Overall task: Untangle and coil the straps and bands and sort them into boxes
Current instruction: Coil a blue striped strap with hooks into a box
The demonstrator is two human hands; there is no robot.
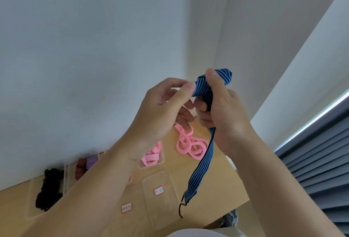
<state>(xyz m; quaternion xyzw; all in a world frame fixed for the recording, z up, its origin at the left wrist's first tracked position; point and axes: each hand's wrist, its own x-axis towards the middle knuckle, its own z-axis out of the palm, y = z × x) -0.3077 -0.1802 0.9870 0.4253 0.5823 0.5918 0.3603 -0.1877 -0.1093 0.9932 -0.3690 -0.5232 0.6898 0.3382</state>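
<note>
Above the worktop point(222, 178), left fingers point(186, 87) pinch, right fingers point(203, 105) clutch the blue strap point(202, 165); its dangling hook point(181, 209) may snag a box point(164, 216).

Labels point(159, 190) on boxes point(160, 215) too small to read

A small red-bordered label point(159, 190) sticks on the clear box point(160, 216) near the near edge of the counter point(217, 180). A second label point(126, 207) of the same kind sits on the neighbouring box point(128, 221) to its left. Both carry handwritten characters, too blurred to read.
</note>
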